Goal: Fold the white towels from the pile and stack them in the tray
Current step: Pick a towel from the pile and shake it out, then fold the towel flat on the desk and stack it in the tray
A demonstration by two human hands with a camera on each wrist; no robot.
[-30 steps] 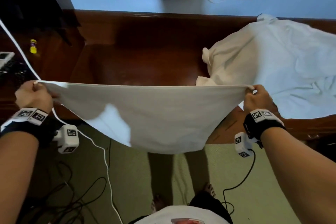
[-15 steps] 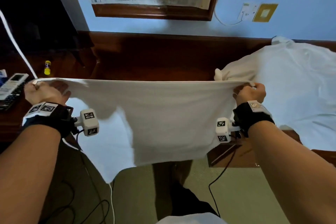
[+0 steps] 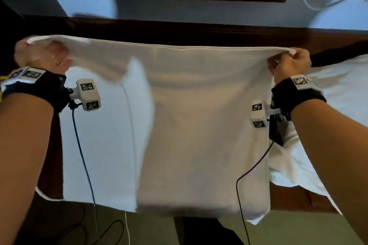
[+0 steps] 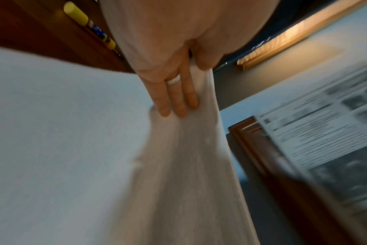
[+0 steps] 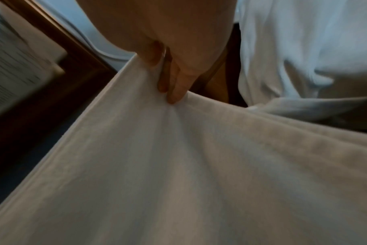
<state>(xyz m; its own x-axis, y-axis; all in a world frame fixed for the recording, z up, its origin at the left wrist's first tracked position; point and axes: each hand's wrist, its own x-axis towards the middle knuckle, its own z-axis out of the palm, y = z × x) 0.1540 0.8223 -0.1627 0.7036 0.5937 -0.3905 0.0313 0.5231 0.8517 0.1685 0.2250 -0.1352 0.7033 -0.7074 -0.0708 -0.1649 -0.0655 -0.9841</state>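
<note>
A white towel (image 3: 199, 125) hangs stretched between both hands in front of the wooden table (image 3: 199, 34), its lower edge below the table's front edge. My left hand (image 3: 42, 53) grips the top left corner, fingers curled over the cloth (image 4: 178, 99). My right hand (image 3: 289, 61) pinches the top right corner (image 5: 172, 86). The towel (image 5: 178, 165) is doubled, with a second layer (image 3: 99, 145) showing at the lower left. The pile of white towels (image 3: 338, 105) lies on the table to the right. No tray is in view.
A framed newspaper sheet (image 4: 325, 140) hangs on the blue wall behind the table. A yellow-capped tube (image 4: 86, 23) lies on the wood at the left. Cables (image 3: 85, 165) trail from the wrist cameras to the green floor (image 3: 298, 228).
Both hands have lifted the towel higher and forward over the table, and the hanging cloth has swung out and spread into a flatter sheet. The view has tilted up.
</note>
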